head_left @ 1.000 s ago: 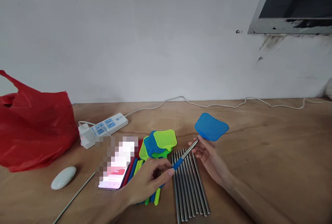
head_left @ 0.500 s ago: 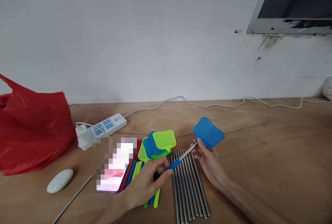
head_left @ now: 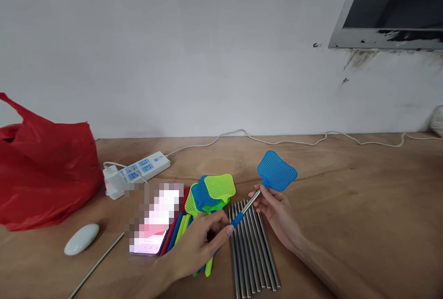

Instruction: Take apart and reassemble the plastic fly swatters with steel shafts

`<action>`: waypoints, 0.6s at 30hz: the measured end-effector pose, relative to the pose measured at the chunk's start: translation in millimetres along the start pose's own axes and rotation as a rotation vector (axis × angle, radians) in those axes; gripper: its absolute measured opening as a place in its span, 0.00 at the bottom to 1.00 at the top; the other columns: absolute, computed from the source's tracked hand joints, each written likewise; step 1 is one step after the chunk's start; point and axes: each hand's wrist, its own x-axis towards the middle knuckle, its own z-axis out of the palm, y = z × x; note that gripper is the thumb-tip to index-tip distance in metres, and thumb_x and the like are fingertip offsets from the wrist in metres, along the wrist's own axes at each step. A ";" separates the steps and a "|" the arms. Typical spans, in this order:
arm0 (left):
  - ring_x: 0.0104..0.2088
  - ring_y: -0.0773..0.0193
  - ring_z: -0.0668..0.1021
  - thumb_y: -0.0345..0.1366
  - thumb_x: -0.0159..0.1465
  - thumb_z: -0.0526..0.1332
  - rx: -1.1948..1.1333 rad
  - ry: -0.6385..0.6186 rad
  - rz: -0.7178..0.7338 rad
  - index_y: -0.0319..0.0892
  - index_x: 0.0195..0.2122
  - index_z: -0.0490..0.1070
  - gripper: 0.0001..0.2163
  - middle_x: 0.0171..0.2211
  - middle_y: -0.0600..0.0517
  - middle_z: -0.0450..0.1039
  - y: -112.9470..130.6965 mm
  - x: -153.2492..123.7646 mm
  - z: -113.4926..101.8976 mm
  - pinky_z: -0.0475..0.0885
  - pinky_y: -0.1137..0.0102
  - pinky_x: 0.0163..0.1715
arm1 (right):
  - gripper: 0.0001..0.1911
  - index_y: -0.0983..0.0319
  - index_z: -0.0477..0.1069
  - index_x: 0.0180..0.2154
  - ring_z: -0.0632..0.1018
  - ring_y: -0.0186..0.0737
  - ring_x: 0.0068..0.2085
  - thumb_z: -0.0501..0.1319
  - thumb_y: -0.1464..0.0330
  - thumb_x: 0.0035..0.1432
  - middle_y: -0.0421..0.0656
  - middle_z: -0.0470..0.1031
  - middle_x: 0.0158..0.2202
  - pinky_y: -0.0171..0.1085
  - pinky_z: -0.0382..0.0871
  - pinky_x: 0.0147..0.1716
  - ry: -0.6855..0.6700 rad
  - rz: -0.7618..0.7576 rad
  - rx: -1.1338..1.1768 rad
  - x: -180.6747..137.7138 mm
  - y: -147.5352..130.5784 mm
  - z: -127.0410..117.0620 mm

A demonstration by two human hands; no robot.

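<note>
A blue fly swatter [head_left: 277, 171] with a mesh head, a thin metal rod and a blue handle is held above the wooden table [head_left: 363, 206]. My left hand [head_left: 199, 246] pinches the blue handle end. My right hand [head_left: 277, 213] pinches the rod just below the head. Under both hands lies a row of several bare metal rods [head_left: 251, 248]. To their left sits a pile of green and blue swatter heads [head_left: 212, 193] over several coloured handles [head_left: 180, 227].
A phone [head_left: 152, 232] with a lit screen lies left of the pile. A white power strip [head_left: 134, 173] and its cable run along the back. A red plastic bag [head_left: 41, 170] stands at far left, with a white oval object [head_left: 81, 239] and a loose metal rod [head_left: 97, 264] in front.
The swatter head has tipped slightly up and leftward between my hands. Both hands keep their grip and stay in nearly the same place.
</note>
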 end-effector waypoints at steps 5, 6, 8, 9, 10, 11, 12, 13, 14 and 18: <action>0.20 0.69 0.60 0.43 0.73 0.50 0.120 0.073 0.038 0.43 0.25 0.58 0.18 0.19 0.61 0.51 -5.8 0.3 -4.9 0.52 0.72 0.22 | 0.18 0.59 0.77 0.32 0.66 0.29 0.21 0.72 0.53 0.47 0.36 0.73 0.24 0.30 0.59 0.18 0.027 0.035 -0.070 5.1 -5.3 -12.2; 0.20 0.69 0.60 0.43 0.73 0.50 0.156 0.092 0.029 0.43 0.26 0.60 0.17 0.19 0.61 0.52 -7.2 0.2 -5.2 0.52 0.72 0.23 | 0.18 0.59 0.76 0.32 0.64 0.28 0.20 0.71 0.52 0.48 0.35 0.71 0.23 0.30 0.56 0.16 0.024 0.051 -0.093 5.9 -6.1 -14.6; 0.20 0.68 0.62 0.42 0.73 0.50 0.235 0.118 0.004 0.43 0.28 0.63 0.16 0.19 0.61 0.55 -9.6 -0.2 -5.0 0.53 0.72 0.23 | 0.19 0.60 0.76 0.31 0.61 0.28 0.17 0.69 0.51 0.50 0.34 0.66 0.20 0.30 0.51 0.14 0.009 0.087 -0.149 7.4 -6.4 -18.5; 0.20 0.68 0.63 0.42 0.72 0.50 0.284 0.131 -0.005 0.43 0.29 0.65 0.15 0.19 0.60 0.56 -10.6 -0.3 -4.7 0.53 0.71 0.23 | 0.19 0.60 0.76 0.31 0.59 0.28 0.17 0.68 0.50 0.50 0.33 0.64 0.19 0.30 0.50 0.14 0.000 0.101 -0.180 8.2 -5.9 -20.0; 0.20 0.67 0.64 0.42 0.72 0.50 0.339 0.142 -0.011 0.43 0.30 0.65 0.15 0.19 0.60 0.57 -11.4 -0.4 -4.4 0.53 0.71 0.23 | 0.20 0.60 0.76 0.31 0.58 0.27 0.16 0.67 0.50 0.50 0.33 0.62 0.17 0.30 0.48 0.13 -0.008 0.109 -0.214 9.3 -5.1 -21.3; 0.20 0.67 0.64 0.42 0.72 0.50 0.395 0.149 -0.017 0.43 0.30 0.65 0.14 0.18 0.59 0.58 -12.2 -0.4 -4.3 0.52 0.71 0.23 | 0.20 0.61 0.76 0.31 0.56 0.27 0.15 0.66 0.49 0.50 0.32 0.61 0.16 0.30 0.47 0.13 -0.015 0.109 -0.250 10.9 -4.0 -22.6; 0.20 0.66 0.65 0.41 0.72 0.50 0.447 0.155 -0.022 0.43 0.30 0.65 0.15 0.18 0.59 0.58 -12.8 -0.4 -4.3 0.52 0.70 0.23 | 0.21 0.61 0.76 0.31 0.55 0.27 0.15 0.66 0.49 0.50 0.31 0.59 0.15 0.29 0.45 0.13 -0.019 0.103 -0.288 12.9 -2.8 -23.8; 0.20 0.66 0.66 0.41 0.72 0.50 0.489 0.158 -0.024 0.43 0.30 0.66 0.15 0.18 0.58 0.59 -13.4 -0.3 -4.5 0.51 0.70 0.23 | 0.20 0.61 0.76 0.31 0.54 0.27 0.14 0.66 0.49 0.50 0.31 0.59 0.14 0.29 0.44 0.13 -0.022 0.089 -0.327 15.6 -1.7 -25.2; 0.20 0.65 0.67 0.41 0.72 0.50 0.521 0.161 -0.026 0.43 0.29 0.66 0.15 0.18 0.58 0.60 -13.8 -0.2 -4.9 0.51 0.70 0.23 | 0.20 0.60 0.76 0.30 0.54 0.27 0.14 0.66 0.49 0.49 0.30 0.59 0.14 0.30 0.43 0.13 -0.025 0.069 -0.365 18.8 -0.8 -26.8; 0.21 0.63 0.70 0.41 0.72 0.49 0.566 0.175 -0.021 0.43 0.30 0.66 0.15 0.19 0.56 0.64 -14.8 -0.1 -7.4 0.53 0.70 0.24 | 0.17 0.59 0.74 0.25 0.58 0.29 0.13 0.66 0.52 0.48 0.31 0.60 0.10 0.31 0.46 0.15 -0.042 -0.036 -0.505 33.7 -0.9 -37.1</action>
